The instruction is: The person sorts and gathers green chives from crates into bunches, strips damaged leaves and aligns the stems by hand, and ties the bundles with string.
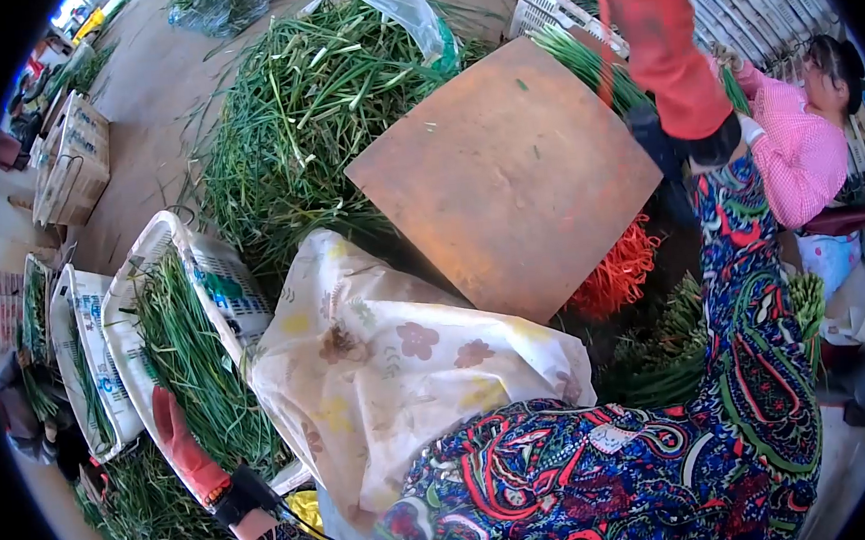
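Note:
My left hand (184,448), in a red glove, is at the rim of a white basket (121,337) filled with long green stalks (193,362); its fingers are too unclear to read. My right hand (624,1), also red-gloved, is raised at the top edge, blurred and partly cut off. A thin red strip (603,52) hangs from it. Below and left of it lies a brown square board (511,179) with a few green bits on top. A bundle of green stalks (589,68) lies at the board's upper right side. Red strips (619,277) are heaped under its lower right edge.
A big pile of green stalks (292,129) lies beyond the board. Flowered cloth (409,362) covers my lap. More white baskets (92,354) stand at left, and crates (760,1) at upper right. A person in a pink checked top (795,149) sits at right.

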